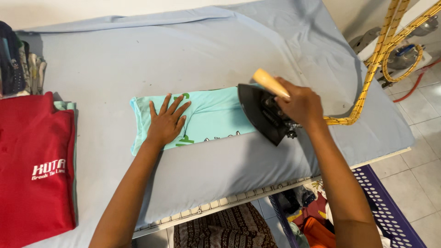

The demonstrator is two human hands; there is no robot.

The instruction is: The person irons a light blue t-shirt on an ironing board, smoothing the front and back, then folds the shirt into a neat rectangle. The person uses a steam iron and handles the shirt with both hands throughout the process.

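A folded light teal garment [209, 117] with green print lies on the grey-blue ironing table [183, 59]. My left hand [166, 121] presses flat on the garment's left part, fingers spread. My right hand [301, 104] grips the pale wooden handle [270, 83] of a black iron [262, 114], which rests tilted on the garment's right end.
A folded red shirt [34, 160] with white print lies at the table's left edge, with a stack of dark clothes [18, 59] behind it. A yellow braided cord [376, 59] runs from the iron to the upper right. A purple basket [386, 206] with clothes stands under the table's right side.
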